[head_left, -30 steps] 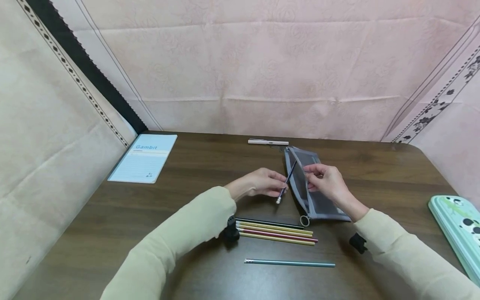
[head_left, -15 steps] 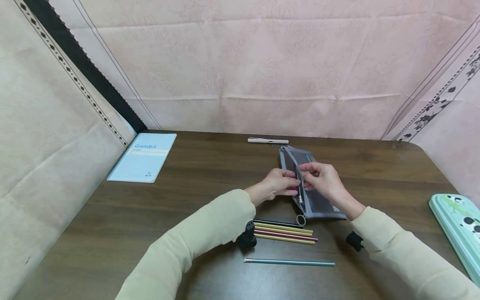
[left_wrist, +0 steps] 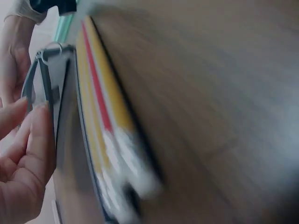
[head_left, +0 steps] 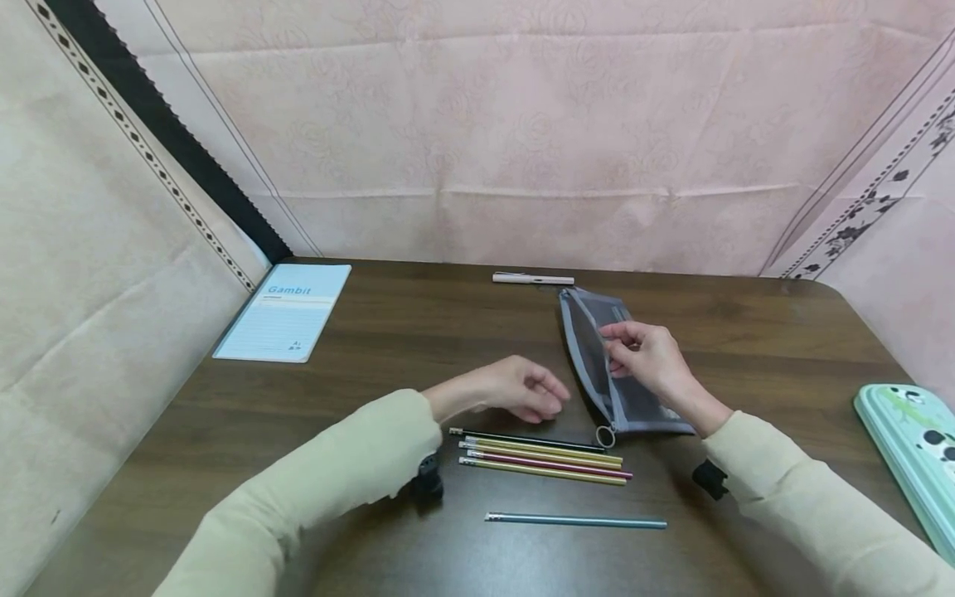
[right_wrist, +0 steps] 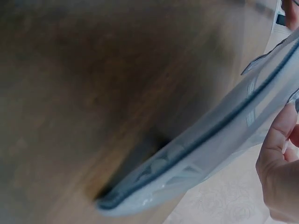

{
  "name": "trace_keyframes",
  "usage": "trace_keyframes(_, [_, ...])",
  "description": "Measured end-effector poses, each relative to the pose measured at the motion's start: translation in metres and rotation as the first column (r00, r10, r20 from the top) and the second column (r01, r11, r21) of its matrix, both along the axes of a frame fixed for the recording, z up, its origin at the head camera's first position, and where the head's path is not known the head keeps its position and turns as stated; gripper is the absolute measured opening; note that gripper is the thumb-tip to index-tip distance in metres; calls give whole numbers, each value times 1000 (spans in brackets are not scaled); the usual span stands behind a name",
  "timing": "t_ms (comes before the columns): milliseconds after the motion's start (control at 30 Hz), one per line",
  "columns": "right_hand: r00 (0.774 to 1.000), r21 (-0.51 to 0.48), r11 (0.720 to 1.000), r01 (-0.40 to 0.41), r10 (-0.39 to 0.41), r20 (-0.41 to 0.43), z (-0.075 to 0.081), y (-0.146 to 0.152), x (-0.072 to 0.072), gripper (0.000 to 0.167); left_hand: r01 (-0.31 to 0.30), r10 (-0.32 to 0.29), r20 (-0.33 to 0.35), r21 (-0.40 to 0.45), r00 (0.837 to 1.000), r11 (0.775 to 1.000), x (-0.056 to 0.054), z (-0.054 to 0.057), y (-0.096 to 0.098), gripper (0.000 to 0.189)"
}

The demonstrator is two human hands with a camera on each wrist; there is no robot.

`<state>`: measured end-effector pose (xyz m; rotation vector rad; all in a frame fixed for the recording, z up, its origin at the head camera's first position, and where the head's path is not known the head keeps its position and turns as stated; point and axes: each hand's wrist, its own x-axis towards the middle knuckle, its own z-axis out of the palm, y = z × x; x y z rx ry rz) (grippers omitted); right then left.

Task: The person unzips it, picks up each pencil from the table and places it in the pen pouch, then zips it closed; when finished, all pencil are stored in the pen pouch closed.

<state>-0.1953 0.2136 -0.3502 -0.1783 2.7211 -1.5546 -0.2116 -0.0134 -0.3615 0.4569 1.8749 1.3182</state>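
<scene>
A grey mesh zip pouch (head_left: 649, 406) stands with its mouth spread on the table. My right hand (head_left: 643, 356) pinches the rim of its opening; the right wrist view shows the zip edge of the pouch (right_wrist: 191, 151) beside the fingers. My left hand (head_left: 522, 388) hangs to the left of the pouch, fingers loosely curled around nothing. Just below that hand lies a row of pencils: a black pencil (head_left: 522, 439), yellow pencils (head_left: 559, 473) and a red pencil (head_left: 548, 462), blurred in the left wrist view. Nearer the front is a teal pencil (head_left: 574, 521). The pouch's contents are hard to make out.
A white pen (head_left: 533, 279) lies at the table's back edge, behind the pouch. A light-blue notebook (head_left: 283, 313) is at the far left. A mint pencil case (head_left: 913, 456) with panda pictures sits at the right edge. Pale cloth (head_left: 477, 149) hangs behind the table.
My left hand slid a dark pencil into the pouch, let go and drew back left, out of the opening. My right hand keeps hold of the rim, shifting only slightly.
</scene>
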Motion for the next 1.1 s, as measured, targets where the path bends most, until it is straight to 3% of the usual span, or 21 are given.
trace_keyframes(133, [1000,20,1000,5,-5,3,-1,2,1,27,92,-101,-100,-91,990,992,4,-4,-25,23])
trace_keyframes(267, [1000,29,1000,4,-4,-5,-2,4,2,27,146,-172,-202,-137,964,980,6,-6,-37,20])
trace_keyframes(500, [1000,21,1000,-2,2,-14,-4,3,0,26,178,-252,-353,-228,901,957,10,-7,-38,14])
trace_keyframes(800, [1000,14,1000,-1,1,-11,-2,4,1,27,221,-383,-487,-357,785,907,14,1,-36,8])
trace_keyframes(900, [1000,9,1000,-1,1,-10,-2,4,2,27,216,-409,-504,-397,761,892,14,2,-37,10])
trace_keyframes(1000, [1000,5,1000,-1,1,-9,-1,3,2,27,220,-424,-507,-413,750,884,11,2,-40,13])
trace_keyframes(1100, [1000,7,1000,1,-1,-5,-1,3,2,27,230,-414,-480,-397,773,889,5,3,-46,14])
